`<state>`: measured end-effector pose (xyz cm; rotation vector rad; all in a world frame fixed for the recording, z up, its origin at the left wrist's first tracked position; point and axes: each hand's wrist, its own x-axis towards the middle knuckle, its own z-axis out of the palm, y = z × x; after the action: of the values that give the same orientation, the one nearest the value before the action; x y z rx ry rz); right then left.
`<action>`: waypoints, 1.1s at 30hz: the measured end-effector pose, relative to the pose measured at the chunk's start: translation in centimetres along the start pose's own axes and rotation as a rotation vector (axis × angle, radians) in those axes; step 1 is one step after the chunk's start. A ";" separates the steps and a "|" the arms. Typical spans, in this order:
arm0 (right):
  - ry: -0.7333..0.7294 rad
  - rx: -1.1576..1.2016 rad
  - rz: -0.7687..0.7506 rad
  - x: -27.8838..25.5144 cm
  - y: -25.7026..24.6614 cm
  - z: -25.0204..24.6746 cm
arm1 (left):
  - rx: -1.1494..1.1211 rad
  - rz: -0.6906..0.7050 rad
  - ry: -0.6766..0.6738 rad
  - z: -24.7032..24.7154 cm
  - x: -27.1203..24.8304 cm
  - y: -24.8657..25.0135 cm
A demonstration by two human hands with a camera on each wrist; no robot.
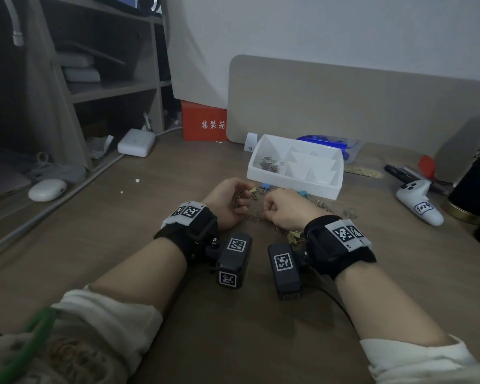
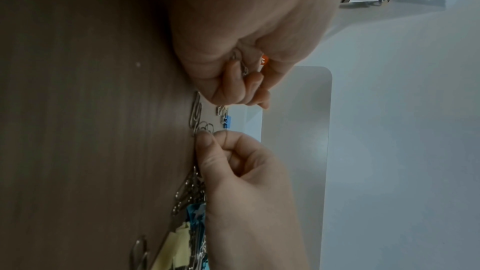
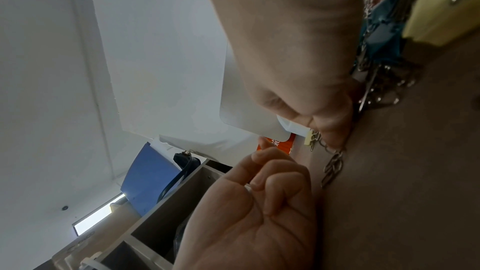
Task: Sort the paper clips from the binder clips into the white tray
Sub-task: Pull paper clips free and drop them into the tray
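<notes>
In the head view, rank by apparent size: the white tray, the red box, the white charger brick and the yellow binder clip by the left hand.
1. white tray
2. red box
3. white charger brick
4. yellow binder clip

The box stands farther back, so its true size against the tray is unsure.

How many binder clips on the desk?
4: yellow clip and blue clip beyond left hand, blue one beside white tray, yellow one by right hand; hands may hide more.

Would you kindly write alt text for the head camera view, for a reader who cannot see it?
Two hands work among paper clips on a wooden desk: the left hand holds several clips, the right hand pinches one. Behind them, a white tray holds paper clips in its left compartment.
</notes>
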<state>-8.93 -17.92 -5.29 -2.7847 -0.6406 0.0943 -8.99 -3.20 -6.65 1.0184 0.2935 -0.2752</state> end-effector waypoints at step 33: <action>0.050 0.091 -0.025 0.5 -2.1 1.3 | -0.219 0.004 0.093 -0.3 -0.5 0.8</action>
<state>-9.51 -15.58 -5.96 -2.6823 -0.6421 0.0471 -9.18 -2.48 -5.94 0.8164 0.3969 -0.1874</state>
